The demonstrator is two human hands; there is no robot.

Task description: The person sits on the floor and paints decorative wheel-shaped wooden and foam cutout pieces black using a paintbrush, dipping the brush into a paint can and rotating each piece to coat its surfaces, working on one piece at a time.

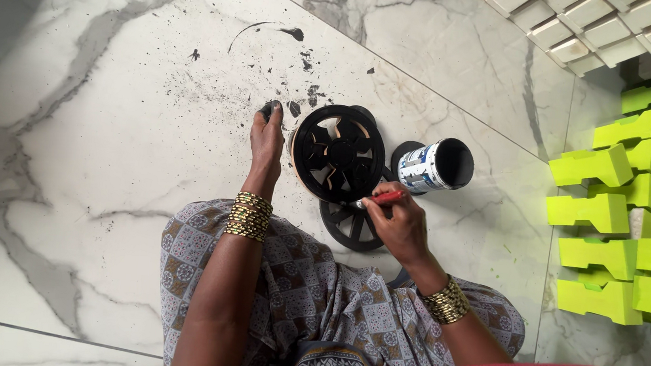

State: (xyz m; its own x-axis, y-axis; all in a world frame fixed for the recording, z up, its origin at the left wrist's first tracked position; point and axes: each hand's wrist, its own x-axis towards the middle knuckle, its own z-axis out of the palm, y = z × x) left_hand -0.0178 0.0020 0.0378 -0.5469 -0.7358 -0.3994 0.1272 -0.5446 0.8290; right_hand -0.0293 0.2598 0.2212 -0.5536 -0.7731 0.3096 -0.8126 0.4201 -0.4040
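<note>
A round black cut-out wooden disc [339, 153] stands tilted on the marble floor in front of me. My left hand [267, 139] rests on the floor at the disc's left edge, fingertips smeared black, steadying it. My right hand [399, 223] grips a red-handled brush [378, 200] whose tip touches the disc's lower right rim. A second black disc [350, 226] lies flat below it, partly hidden under my right hand. A paint tin [434, 166] with a black inside lies tipped on its side just right of the disc.
Black paint smears and specks [299, 61] mark the white marble floor [90, 144] beyond the disc. Stacks of bright green shaped blocks [633, 213] fill the right side, and white blocks [595, 26] sit top right. My patterned cloth [306, 300] covers my knees.
</note>
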